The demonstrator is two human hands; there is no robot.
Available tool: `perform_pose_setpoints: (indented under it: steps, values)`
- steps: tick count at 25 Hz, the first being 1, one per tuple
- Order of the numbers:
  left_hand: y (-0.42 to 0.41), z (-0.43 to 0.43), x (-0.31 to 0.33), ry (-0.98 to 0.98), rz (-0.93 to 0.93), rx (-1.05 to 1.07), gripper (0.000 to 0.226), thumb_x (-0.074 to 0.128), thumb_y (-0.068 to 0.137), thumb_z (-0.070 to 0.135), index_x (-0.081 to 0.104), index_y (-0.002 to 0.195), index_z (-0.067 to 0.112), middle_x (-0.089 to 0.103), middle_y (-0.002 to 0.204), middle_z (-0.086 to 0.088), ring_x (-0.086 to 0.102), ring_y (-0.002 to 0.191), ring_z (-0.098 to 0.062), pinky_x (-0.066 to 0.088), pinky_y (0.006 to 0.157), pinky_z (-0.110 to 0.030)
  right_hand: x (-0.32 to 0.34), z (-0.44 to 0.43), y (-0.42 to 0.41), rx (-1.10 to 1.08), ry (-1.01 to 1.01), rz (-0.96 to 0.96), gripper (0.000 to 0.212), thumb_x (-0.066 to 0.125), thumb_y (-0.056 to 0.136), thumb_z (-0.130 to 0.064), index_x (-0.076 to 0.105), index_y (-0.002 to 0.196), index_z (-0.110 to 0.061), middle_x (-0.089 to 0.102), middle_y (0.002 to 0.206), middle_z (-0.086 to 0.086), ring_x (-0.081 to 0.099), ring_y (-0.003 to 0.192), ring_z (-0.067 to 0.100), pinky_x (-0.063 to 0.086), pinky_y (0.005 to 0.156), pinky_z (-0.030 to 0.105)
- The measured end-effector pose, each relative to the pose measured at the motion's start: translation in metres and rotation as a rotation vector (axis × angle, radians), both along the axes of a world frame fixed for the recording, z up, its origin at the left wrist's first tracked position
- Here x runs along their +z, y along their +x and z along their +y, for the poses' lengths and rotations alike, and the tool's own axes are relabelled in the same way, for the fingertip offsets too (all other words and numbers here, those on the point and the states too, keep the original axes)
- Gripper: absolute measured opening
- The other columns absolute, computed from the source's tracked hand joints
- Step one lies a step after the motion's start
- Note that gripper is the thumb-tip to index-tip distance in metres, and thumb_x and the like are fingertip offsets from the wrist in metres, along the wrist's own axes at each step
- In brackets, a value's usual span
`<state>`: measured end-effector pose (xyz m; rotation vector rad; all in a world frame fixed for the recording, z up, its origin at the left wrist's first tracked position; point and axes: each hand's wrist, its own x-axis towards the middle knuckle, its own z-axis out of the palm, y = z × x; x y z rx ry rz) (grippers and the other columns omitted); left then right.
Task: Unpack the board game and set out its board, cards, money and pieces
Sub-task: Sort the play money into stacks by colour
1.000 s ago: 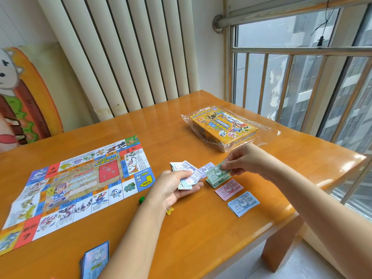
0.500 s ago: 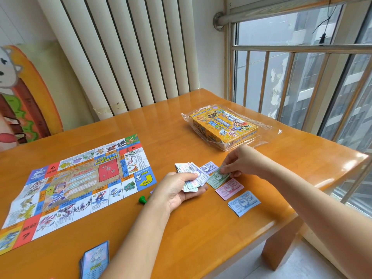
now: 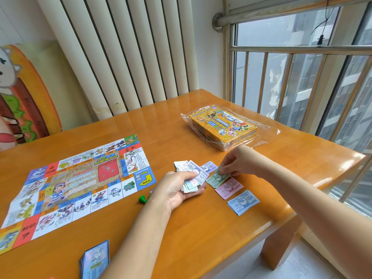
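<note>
Orange desk [image 3: 201,238] beside a window: the board [image 3: 80,182] lies unfolded at left, with the cards [image 3: 95,258] stacked nearer. The left hand [image 3: 177,190] grips the money wad [image 3: 191,174]. The right hand [image 3: 235,164] pinches a green note [image 3: 217,179] on its pile. Thin notes could slip and mix with neighbouring piles.

One board [image 3: 80,188], one box [image 3: 223,125] at one o'clock, one card deck [image 3: 95,258], one green pawn [image 3: 142,198], four note piles [image 3: 209,167] [image 3: 215,180] [image 3: 228,188] [image 3: 243,202], one wad [image 3: 191,176].
</note>
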<state>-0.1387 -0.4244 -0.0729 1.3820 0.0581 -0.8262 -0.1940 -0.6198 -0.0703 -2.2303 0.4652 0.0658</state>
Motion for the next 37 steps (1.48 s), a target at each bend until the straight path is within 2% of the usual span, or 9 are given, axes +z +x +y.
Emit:
perform_pose_setpoints:
  steps: [3,6,9,12,16,23,26,31,37]
  values:
    - [0.0,0.0,0.0,-0.006,0.008,-0.001,0.01,0.055,0.089,-0.008,0.053,0.098,-0.005,0.066,0.09,-0.029,0.067,0.08,-0.041,0.057,0.064,-0.045,0.003,0.002,0.001,0.03,-0.167,-0.015,0.016,0.08,0.075,-0.019,0.075,0.09,-0.014,0.071,0.081,-0.001,0.065,0.069,0.01,0.057,0.066,0.024]
    - [-0.001,0.001,0.0,-0.006,0.004,-0.003,0.009,0.055,0.088,-0.008,0.053,0.097,-0.005,0.066,0.087,-0.029,0.067,0.077,-0.04,0.057,0.064,-0.045,0.008,0.003,-0.001,0.017,-0.29,-0.044,0.019,0.078,0.077,-0.028,0.073,0.092,-0.017,0.068,0.082,-0.004,0.061,0.07,0.008,0.05,0.063,0.022]
    - [0.001,0.003,0.0,0.017,-0.008,-0.012,0.02,0.056,0.088,-0.007,0.051,0.107,-0.008,0.067,0.092,-0.03,0.069,0.07,-0.039,0.059,0.059,-0.044,0.012,0.001,-0.003,0.01,-0.299,-0.017,0.02,0.075,0.079,-0.029,0.07,0.094,-0.016,0.07,0.091,0.001,0.065,0.08,0.014,0.055,0.073,0.03]
    - [0.002,0.005,0.001,0.062,-0.014,-0.059,0.026,0.055,0.088,-0.006,0.051,0.113,-0.01,0.068,0.089,-0.03,0.07,0.067,-0.037,0.059,0.055,-0.039,0.015,0.003,-0.006,0.061,-0.36,0.063,0.023,0.076,0.079,-0.024,0.068,0.1,-0.019,0.066,0.102,0.002,0.062,0.091,0.018,0.053,0.078,0.031]
    - [0.0,0.006,0.004,0.08,0.013,-0.124,0.015,0.053,0.09,-0.004,0.055,0.104,-0.009,0.069,0.087,-0.029,0.07,0.065,-0.035,0.058,0.053,-0.035,0.018,0.007,-0.005,0.066,-0.361,0.088,0.023,0.072,0.08,-0.013,0.067,0.102,-0.018,0.064,0.106,0.004,0.062,0.092,0.02,0.055,0.082,0.034]
    - [0.0,0.006,0.004,0.034,0.031,-0.109,0.012,0.051,0.092,-0.002,0.056,0.102,-0.007,0.069,0.089,-0.029,0.07,0.066,-0.036,0.058,0.049,-0.032,0.018,0.009,0.0,0.08,-0.335,0.12,0.018,0.068,0.081,-0.009,0.069,0.096,-0.02,0.071,0.096,0.004,0.063,0.074,0.012,0.055,0.072,0.027]
    - [0.0,0.006,0.003,0.031,0.031,-0.103,0.012,0.051,0.092,-0.001,0.056,0.102,-0.007,0.068,0.091,-0.03,0.07,0.066,-0.035,0.058,0.049,-0.032,0.018,0.008,0.0,0.149,-0.33,0.146,0.022,0.073,0.08,-0.017,0.066,0.099,-0.026,0.071,0.099,0.003,0.065,0.079,0.011,0.052,0.068,0.023]
    - [0.0,0.006,0.004,0.027,0.038,-0.101,0.012,0.052,0.092,-0.001,0.056,0.102,-0.007,0.069,0.093,-0.03,0.071,0.067,-0.036,0.058,0.05,-0.032,0.019,0.006,-0.001,0.215,-0.362,0.162,0.032,0.074,0.08,-0.02,0.066,0.11,-0.028,0.068,0.103,0.001,0.064,0.092,0.017,0.052,0.079,0.031]
    - [-0.003,0.006,0.006,0.033,0.037,-0.103,0.011,0.052,0.092,-0.001,0.056,0.101,-0.006,0.068,0.095,-0.03,0.071,0.068,-0.035,0.058,0.052,-0.033,0.018,0.006,0.001,0.236,-0.368,0.159,0.036,0.075,0.08,-0.018,0.065,0.113,-0.028,0.069,0.102,0.0,0.061,0.089,0.015,0.05,0.078,0.03]
